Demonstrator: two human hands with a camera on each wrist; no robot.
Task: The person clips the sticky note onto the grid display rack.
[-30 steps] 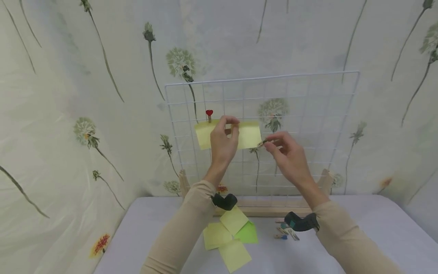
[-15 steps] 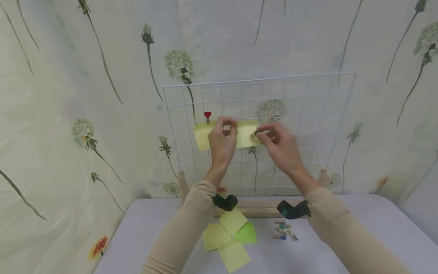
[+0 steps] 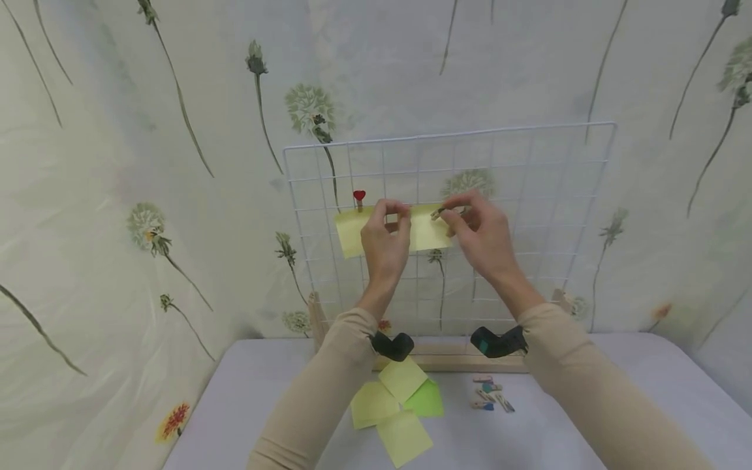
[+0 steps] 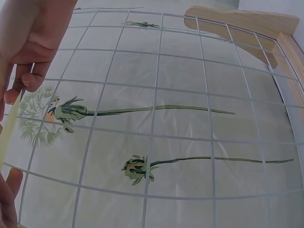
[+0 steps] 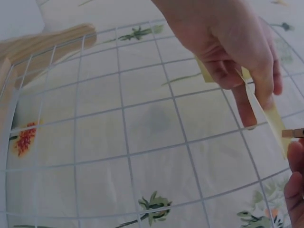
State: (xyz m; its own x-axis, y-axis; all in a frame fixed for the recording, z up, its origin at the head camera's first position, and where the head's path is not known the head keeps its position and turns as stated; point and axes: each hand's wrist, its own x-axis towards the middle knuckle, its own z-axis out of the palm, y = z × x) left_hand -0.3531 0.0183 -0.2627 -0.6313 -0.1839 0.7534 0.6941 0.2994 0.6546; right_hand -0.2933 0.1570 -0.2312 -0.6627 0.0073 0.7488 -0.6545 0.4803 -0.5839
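My left hand (image 3: pixel 384 245) pinches the left edge of a yellow sticky note (image 3: pixel 430 228) against the white wire grid (image 3: pixel 449 135). My right hand (image 3: pixel 484 238) pinches a small wooden clothespin (image 3: pixel 437 214) near the note's upper right part. In the right wrist view the clothespin (image 5: pixel 292 133) points at the note's edge (image 5: pixel 268 116); whether they touch I cannot tell. Left of this note, another yellow sticky note (image 3: pixel 349 234) hangs from the grid under a clothespin with a red heart (image 3: pixel 360 196), partly hidden by my left hand.
On the white table (image 3: pixel 564 391) lie several yellow sticky notes (image 3: pixel 404 437) and a green one (image 3: pixel 427 399). A small pile of clothespins (image 3: pixel 492 395) lies right of them. The grid stands on a wooden base (image 3: pixel 452 363), before a flower-patterned curtain (image 3: pixel 205 85).
My right hand has moved up and left with the clothespin, from the note's lower right corner to its upper right part. My left hand has kept its place on the note.
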